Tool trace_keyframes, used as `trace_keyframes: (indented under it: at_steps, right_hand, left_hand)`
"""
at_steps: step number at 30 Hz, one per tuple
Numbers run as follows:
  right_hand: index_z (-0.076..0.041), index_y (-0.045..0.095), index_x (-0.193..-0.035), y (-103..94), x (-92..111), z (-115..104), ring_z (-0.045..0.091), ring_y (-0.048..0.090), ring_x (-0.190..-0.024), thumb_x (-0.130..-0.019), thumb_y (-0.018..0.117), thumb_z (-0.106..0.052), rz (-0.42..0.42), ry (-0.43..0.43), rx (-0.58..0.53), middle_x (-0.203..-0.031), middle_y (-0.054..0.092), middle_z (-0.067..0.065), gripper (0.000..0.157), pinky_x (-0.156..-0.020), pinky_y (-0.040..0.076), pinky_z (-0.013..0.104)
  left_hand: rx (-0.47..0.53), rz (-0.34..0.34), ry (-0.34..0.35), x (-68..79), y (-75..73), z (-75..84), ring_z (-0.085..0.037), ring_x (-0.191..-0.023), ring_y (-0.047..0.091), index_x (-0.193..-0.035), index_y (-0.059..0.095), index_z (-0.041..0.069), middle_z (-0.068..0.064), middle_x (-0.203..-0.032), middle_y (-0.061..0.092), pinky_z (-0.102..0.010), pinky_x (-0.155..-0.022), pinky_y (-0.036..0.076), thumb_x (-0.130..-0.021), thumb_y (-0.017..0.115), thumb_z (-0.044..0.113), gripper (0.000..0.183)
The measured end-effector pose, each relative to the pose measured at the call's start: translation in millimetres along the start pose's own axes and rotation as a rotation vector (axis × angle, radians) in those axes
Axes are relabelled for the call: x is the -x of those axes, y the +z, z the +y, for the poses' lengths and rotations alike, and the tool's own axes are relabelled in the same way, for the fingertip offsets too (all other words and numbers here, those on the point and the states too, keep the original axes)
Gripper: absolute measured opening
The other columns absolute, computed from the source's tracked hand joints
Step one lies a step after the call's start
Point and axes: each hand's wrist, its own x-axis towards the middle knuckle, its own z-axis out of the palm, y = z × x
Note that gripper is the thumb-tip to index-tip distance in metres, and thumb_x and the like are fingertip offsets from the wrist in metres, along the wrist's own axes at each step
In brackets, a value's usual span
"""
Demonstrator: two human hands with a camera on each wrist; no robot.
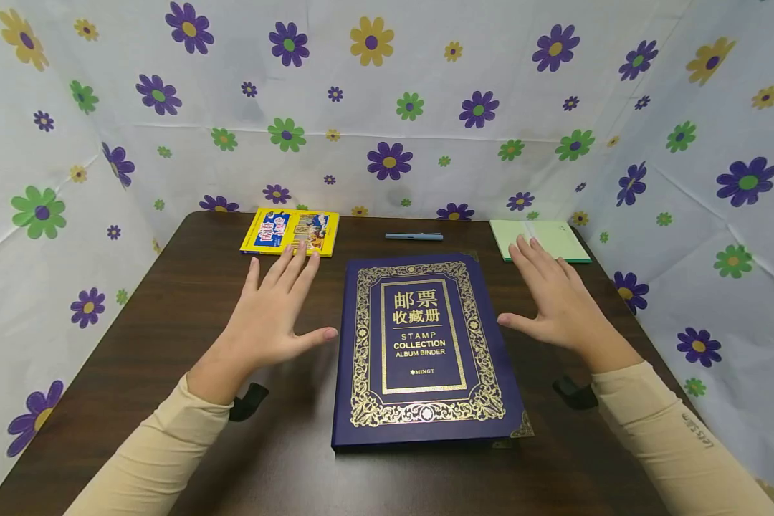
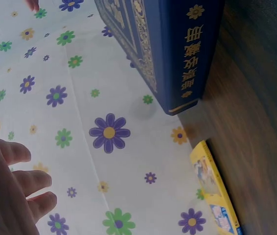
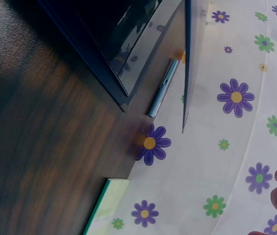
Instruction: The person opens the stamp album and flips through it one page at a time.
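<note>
A dark blue stamp album with gold ornament lies on the table, front cover up. My left hand, fingers spread, is in the air to the left of the album, its thumb pointing at the spine. On the other side my right hand is also raised and spread, thumb toward the album's right edge. Neither hand holds anything. The left wrist view shows the gold-lettered spine. From the right wrist, the front cover stands apart from the back cover, with dark pages between them.
At the back left of the dark wooden table lies a yellow book. A blue-grey pen lies behind the album. A pale green notebook is at the back right, partly behind the right fingertips. Flowered cloth surrounds the table.
</note>
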Motion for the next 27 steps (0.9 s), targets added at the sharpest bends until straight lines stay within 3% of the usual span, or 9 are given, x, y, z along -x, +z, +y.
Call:
trace_keyframes:
  at_steps: [6, 10, 13, 15, 17, 20, 24, 27]
  right_hand:
    - [-0.006, 0.022, -0.149, 1.7, 3, 0, 0.03, 0.013, -0.14, -0.076, 0.067, -0.056, -0.01, 0.008, -0.012, -0.154, 0.016, 0.011, 0.099, -0.096, 0.019, 0.068]
    - [-0.004, 0.024, -0.148, 4.5, 2, 5, 0.034, 0.021, -0.138, -0.081, 0.064, -0.051, 0.011, 0.021, -0.047, -0.151, 0.024, 0.016, 0.091, -0.097, 0.023, 0.065]
    - [-0.003, 0.027, -0.146, 10.0, -1, 8, 0.038, 0.033, -0.131, -0.091, 0.056, -0.044, 0.015, 0.157, -0.221, -0.145, 0.035, 0.02, 0.075, -0.097, 0.029, 0.061]
    - [-0.002, 0.031, -0.143, 17.8, -4, 9, 0.039, 0.045, -0.12, -0.096, 0.049, -0.042, 0.011, 0.303, -0.378, -0.135, 0.047, 0.021, 0.064, -0.092, 0.036, 0.056]
    - [-0.001, 0.035, -0.136, 28.5, -5, 9, 0.038, 0.054, -0.107, -0.097, 0.044, -0.046, -0.015, 0.473, -0.558, -0.122, 0.055, 0.022, 0.061, -0.083, 0.042, 0.053]
    - [0.002, 0.041, -0.123, 47.4, -5, 9, 0.034, 0.061, -0.083, -0.095, 0.044, -0.051, -0.115, 0.644, -0.758, -0.101, 0.063, 0.02, 0.06, -0.066, 0.046, 0.043]
    - [0.003, 0.049, -0.098, 69.2, -5, 5, 0.024, 0.057, -0.062, -0.097, 0.047, -0.041, -0.257, 0.727, -0.954, -0.076, 0.058, 0.01, 0.044, -0.053, 0.043, 0.034]
    - [0.001, 0.051, -0.087, 75.5, -5, 3, 0.018, 0.052, -0.054, -0.099, 0.047, -0.03, -0.276, 0.717, -1.041, -0.065, 0.053, 0.006, 0.033, -0.05, 0.042, 0.033]
  left_hand:
    - [0.002, -0.012, -0.002, -0.4, 5.2, 0.1, -0.024, -0.142, 0.003, -0.151, 0.014, 0.01, -0.008, -0.156, 0.004, -0.061, -0.105, 0.001, -0.078, 0.044, 0.075, 0.102]
    - [0.002, -0.008, -0.003, -1.0, 5.7, -0.5, -0.026, -0.142, 0.005, -0.151, 0.014, 0.01, -0.01, -0.156, 0.007, -0.061, -0.105, 0.003, -0.079, 0.043, 0.075, 0.101]
    - [0.023, 0.01, -0.013, -0.3, 4.1, -0.8, -0.03, -0.14, 0.015, -0.15, 0.017, 0.009, -0.013, -0.154, 0.018, -0.06, -0.105, 0.01, -0.082, 0.044, 0.071, 0.096]
    - [0.054, 0.025, -0.03, 0.4, 3.1, -0.2, -0.033, -0.134, 0.03, -0.149, 0.021, 0.007, -0.015, -0.149, 0.03, -0.058, -0.103, 0.022, -0.085, 0.047, 0.065, 0.091]
    - [0.086, 0.025, -0.052, 1.6, 2.9, 0.8, -0.034, -0.123, 0.045, -0.146, 0.03, 0.004, -0.017, -0.14, 0.044, -0.054, -0.097, 0.035, -0.087, 0.051, 0.059, 0.083]
    - [0.108, -0.021, -0.09, 3.7, 6.1, 2.5, -0.034, -0.105, 0.059, -0.137, 0.045, 0.001, -0.018, -0.123, 0.058, -0.048, -0.082, 0.048, -0.089, 0.055, 0.052, 0.071]
    - [0.125, -0.12, -0.146, 9.6, 13.3, 2.4, -0.033, -0.102, 0.061, -0.127, 0.056, -0.001, -0.018, -0.117, 0.062, -0.046, -0.077, 0.05, -0.09, 0.056, 0.048, 0.061]
    - [0.147, -0.145, -0.18, 13.0, 17.0, 2.3, -0.032, -0.103, 0.061, -0.124, 0.058, 0.0, -0.017, -0.117, 0.062, -0.046, -0.077, 0.051, -0.091, 0.055, 0.048, 0.059]
